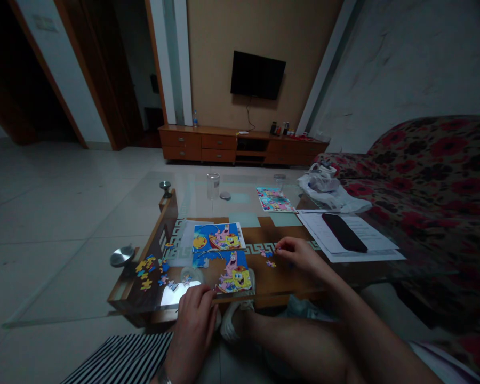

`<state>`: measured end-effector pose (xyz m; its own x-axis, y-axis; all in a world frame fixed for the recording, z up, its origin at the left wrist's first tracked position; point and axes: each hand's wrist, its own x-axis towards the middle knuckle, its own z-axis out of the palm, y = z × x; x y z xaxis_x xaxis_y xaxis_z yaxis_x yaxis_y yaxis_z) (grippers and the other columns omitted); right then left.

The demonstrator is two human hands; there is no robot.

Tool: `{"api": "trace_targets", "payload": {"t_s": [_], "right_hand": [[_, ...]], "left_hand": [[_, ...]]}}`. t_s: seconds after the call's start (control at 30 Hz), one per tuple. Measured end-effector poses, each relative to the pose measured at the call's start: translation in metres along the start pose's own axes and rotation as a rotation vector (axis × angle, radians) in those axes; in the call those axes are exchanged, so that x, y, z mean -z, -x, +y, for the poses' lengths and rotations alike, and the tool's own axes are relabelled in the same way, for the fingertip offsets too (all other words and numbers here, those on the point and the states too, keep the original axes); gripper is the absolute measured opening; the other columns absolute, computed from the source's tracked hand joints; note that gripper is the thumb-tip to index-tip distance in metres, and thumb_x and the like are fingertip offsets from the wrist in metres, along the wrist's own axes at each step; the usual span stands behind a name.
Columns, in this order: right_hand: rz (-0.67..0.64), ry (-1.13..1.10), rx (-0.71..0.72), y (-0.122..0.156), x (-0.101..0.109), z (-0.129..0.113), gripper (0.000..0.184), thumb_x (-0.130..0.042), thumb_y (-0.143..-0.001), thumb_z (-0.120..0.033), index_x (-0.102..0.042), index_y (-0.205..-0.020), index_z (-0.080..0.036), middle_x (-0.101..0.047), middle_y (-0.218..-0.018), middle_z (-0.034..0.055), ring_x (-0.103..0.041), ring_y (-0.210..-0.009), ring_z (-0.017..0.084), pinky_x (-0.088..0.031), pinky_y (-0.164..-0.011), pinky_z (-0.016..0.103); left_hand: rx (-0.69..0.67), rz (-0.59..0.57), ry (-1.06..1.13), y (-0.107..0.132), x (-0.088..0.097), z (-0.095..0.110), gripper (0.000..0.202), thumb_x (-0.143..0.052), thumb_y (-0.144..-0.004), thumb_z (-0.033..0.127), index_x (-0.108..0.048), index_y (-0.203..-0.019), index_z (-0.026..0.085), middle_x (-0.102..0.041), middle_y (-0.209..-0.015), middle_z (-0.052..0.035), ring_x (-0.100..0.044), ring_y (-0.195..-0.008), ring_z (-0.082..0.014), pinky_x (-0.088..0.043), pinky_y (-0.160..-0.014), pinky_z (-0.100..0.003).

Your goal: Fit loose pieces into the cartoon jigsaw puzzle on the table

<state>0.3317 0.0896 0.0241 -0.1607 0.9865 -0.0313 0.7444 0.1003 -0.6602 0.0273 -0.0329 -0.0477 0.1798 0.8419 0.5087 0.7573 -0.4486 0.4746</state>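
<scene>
Two hands at work on the glass surface (240,209); clock bearings taken from the centre of the part-built puzzle (239,274), with 12 pointing away from me. The puzzle lies flat near the front edge, upper strip and right side joined, its 8 o'clock portion open so brown shows through. Just beyond it, at 12, lies the printed picture card (220,237), which bears a matching cartoon scene. My right hand (302,256) is at 2 to 3 o'clock, thumb and forefinger brought together at the tips beside the small right-hand pieces (270,263); I cannot tell whether a piece is caught between them. My left hand (195,312) is at 7, back upward at the front edge, fingers loosely bent, thumb slightly apart, near the puzzle's lower left corner. Main stock of loose pieces (145,265), many of them yellow, scattered around 9. Farther out: clear jar (213,186) between 11 and 12, round lid (225,196) at 12, colourful sheet (272,200) at 1, plastic bag (328,189) at 2. Dark phone (344,232), also about 2, rests on white papers (324,242).
</scene>
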Motion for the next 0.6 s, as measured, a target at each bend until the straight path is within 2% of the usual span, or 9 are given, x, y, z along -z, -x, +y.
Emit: {"api": "trace_targets", "payload": {"t_s": [0.13,0.23,0.4,0.6], "right_hand": [[-0.077,-0.105,0.044,0.005,-0.022,-0.017,0.023,-0.054,-0.079,-0.021,-0.068,-0.097,-0.017,-0.070,-0.087,0.0061,-0.063,-0.075,0.019,-0.049,-0.068,0.029],[-0.101,-0.165,0.027,0.005,-0.032,-0.018,0.028,-0.052,-0.076,-0.014,-0.071,-0.096,-0.016,-0.070,-0.085,0.0057,-0.062,-0.072,0.018,-0.048,-0.067,0.029],[-0.095,-0.205,-0.014,0.002,-0.040,-0.014,0.028,-0.049,-0.075,-0.014,-0.071,-0.093,-0.016,-0.068,-0.077,0.0034,-0.060,-0.065,0.016,-0.048,-0.064,0.028],[-0.094,-0.273,-0.037,0.002,-0.046,-0.014,0.031,-0.049,-0.074,-0.018,-0.067,-0.099,-0.014,-0.068,-0.084,0.0046,-0.062,-0.062,0.015,-0.050,-0.062,0.027]], "left_hand": [[0.000,-0.020,0.013,0.000,0.000,-0.001,0.022,-0.043,-0.089,0.010,-0.056,-0.103,0.021,-0.059,-0.101,-0.0073,-0.057,-0.094,-0.0223,-0.050,-0.082,-0.039],[-0.002,-0.016,0.013,0.001,-0.002,-0.002,0.025,-0.043,-0.087,0.008,-0.055,-0.106,0.021,-0.059,-0.102,-0.0073,-0.056,-0.095,-0.0227,-0.050,-0.082,-0.040],[-0.006,-0.003,0.004,0.000,-0.003,-0.003,0.030,-0.043,-0.086,0.007,-0.055,-0.110,0.021,-0.059,-0.103,-0.0079,-0.056,-0.095,-0.0230,-0.050,-0.082,-0.039],[-0.020,-0.008,-0.007,-0.002,0.001,0.000,0.032,-0.044,-0.084,0.005,-0.057,-0.109,0.021,-0.061,-0.100,-0.0072,-0.057,-0.092,-0.0232,-0.051,-0.079,-0.038]]}}
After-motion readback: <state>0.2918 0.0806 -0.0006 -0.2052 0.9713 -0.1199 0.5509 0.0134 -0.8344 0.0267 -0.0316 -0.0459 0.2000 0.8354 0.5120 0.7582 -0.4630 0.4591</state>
